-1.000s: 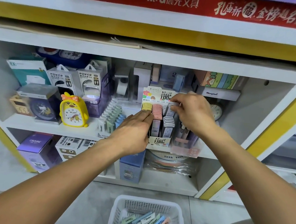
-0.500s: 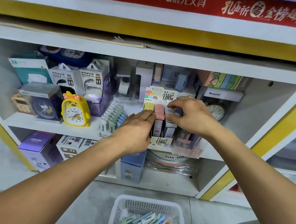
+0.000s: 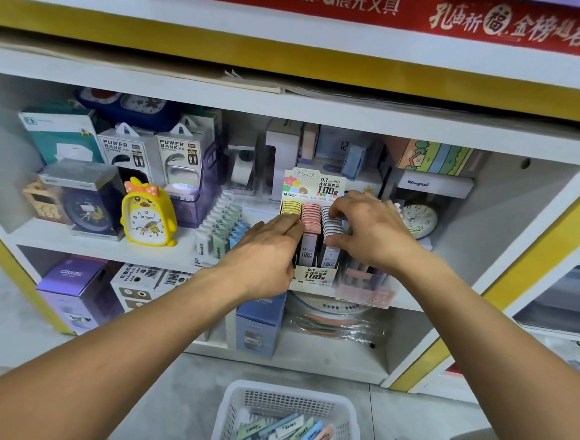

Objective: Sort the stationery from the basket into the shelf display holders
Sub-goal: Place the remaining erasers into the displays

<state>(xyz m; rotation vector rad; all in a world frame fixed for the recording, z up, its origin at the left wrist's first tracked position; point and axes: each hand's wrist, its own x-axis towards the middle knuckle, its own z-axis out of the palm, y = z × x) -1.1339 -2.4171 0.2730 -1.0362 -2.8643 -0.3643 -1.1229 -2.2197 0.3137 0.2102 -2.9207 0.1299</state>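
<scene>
A cardboard display holder (image 3: 315, 276) of pencil-lead cases stands at the front of the middle shelf, with a yellow row (image 3: 291, 207), a pink row (image 3: 310, 218) and a grey-white row (image 3: 331, 227). My left hand (image 3: 268, 250) lies with straight fingers against the holder's left side, fingertips on the yellow row. My right hand (image 3: 371, 233) curls over the grey-white row, thumb in front and fingers behind, pinching several cases together. On the floor below stands the white basket (image 3: 234, 410), holding several pastel stationery pieces (image 3: 287, 430).
Left of the holder is another holder of white, green and blue packs (image 3: 224, 225), then a yellow duck clock (image 3: 149, 215) and power bank boxes (image 3: 179, 157). A clear pink-labelled holder (image 3: 366, 287) sits on the right. Boxes fill the shelf's back and the shelf below.
My right hand has slid forward along the grey-white row and closed around the cases. My left hand has stayed against the holder's left side.
</scene>
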